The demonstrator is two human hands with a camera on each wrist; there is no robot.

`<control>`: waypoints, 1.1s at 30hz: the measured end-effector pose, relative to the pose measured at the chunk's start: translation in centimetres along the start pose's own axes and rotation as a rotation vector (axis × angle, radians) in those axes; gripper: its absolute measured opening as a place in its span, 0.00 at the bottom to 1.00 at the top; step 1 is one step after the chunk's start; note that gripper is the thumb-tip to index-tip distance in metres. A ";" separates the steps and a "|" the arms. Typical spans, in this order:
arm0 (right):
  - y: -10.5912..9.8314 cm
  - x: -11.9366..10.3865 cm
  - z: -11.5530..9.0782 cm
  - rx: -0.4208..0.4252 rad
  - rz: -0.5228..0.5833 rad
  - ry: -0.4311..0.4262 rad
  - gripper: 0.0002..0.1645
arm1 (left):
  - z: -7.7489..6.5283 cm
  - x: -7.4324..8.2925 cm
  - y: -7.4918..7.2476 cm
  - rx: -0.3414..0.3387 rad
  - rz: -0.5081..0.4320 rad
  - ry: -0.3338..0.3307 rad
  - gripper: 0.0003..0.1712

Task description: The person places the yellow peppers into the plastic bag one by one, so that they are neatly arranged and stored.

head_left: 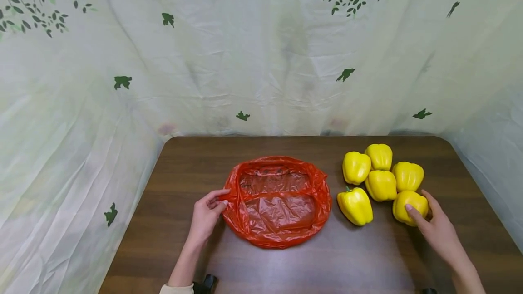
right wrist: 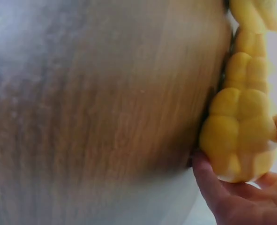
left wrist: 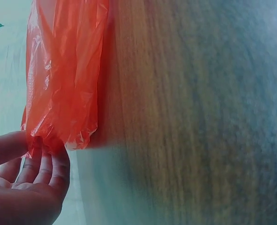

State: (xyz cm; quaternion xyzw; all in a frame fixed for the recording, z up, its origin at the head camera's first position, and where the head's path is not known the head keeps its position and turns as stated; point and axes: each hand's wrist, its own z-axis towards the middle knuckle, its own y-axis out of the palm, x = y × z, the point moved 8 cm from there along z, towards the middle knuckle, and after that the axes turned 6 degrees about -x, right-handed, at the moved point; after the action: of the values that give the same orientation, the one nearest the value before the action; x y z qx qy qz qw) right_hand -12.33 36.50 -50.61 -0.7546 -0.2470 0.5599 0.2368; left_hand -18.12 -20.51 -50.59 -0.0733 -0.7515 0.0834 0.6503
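Note:
A red plastic bag [head_left: 279, 221] stands on the table with its mouth spread wide. My left hand [head_left: 206, 212] pinches its left rim between thumb and fingers, and the left wrist view shows the thin film of the bag [left wrist: 65, 70] caught in the fingertips. To the right of the bag lie several yellow bell peppers [head_left: 381, 185] in a loose cluster. My right hand [head_left: 439, 230] grips the nearest right yellow bell pepper [head_left: 408, 205], thumb on the near side and fingers round the far side. In the right wrist view this pepper [right wrist: 239, 143] sits between the fingers.
The brown wooden table [head_left: 184, 162] has rounded back corners. One yellow bell pepper with a green stem [head_left: 355, 207] lies between the bag and the gripped pepper. A pale cloth with leaf prints [head_left: 265, 58] hangs behind the table and along both sides.

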 end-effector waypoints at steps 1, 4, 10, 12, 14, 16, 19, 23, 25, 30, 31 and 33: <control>0.0 0.0 0.0 -0.016 0.013 0.004 0.51 | 0.0 0.0 0.0 0.001 0.000 -0.003 0.16; -0.2 0.3 0.1 -0.054 0.024 0.029 0.51 | -0.1 -0.2 -0.1 0.011 0.000 -0.018 0.16; -0.6 0.3 0.2 -0.057 0.004 0.025 0.50 | -0.2 -0.2 -0.1 0.033 -0.004 -0.003 0.15; -0.6 0.4 0.2 -0.053 0.027 0.024 0.51 | -0.2 0.0 -0.1 0.046 -0.013 0.013 0.15; -0.6 0.5 0.2 -0.046 0.052 0.025 0.52 | -0.2 0.2 -0.2 0.062 -0.024 0.028 0.15; -0.6 0.6 0.2 -0.037 0.074 0.021 0.52 | -0.3 0.3 -0.3 0.073 -0.037 0.040 0.15; -0.5 0.7 0.0 -0.011 0.094 -0.002 0.49 | -0.4 0.3 -0.4 0.084 -0.051 0.046 0.14; -0.6 0.8 -0.2 0.041 0.117 -0.042 0.44 | -0.4 0.2 -0.2 0.082 -0.062 0.043 0.15; -0.8 0.9 -0.2 0.063 0.114 -0.050 0.43 | -0.4 0.1 -0.1 0.077 -0.067 0.039 0.15; -1.2 1.0 -0.4 0.098 0.048 -0.034 0.41 | -0.5 0.0 0.1 0.068 -0.073 0.032 0.16; -1.2 1.0 -0.4 0.105 0.035 -0.029 0.41 | -0.5 0.0 0.1 0.069 -0.073 0.030 0.16; -1.3 0.9 -0.5 0.118 0.019 -0.022 0.41 | -0.6 0.0 0.1 0.073 -0.073 0.023 0.16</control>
State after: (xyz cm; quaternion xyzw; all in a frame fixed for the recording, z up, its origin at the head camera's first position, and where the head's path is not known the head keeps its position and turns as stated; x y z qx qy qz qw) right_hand -11.77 38.04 -50.35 -0.7353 -0.2091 0.5841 0.2728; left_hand -17.59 -20.37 -50.49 -0.0231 -0.7427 0.0859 0.6637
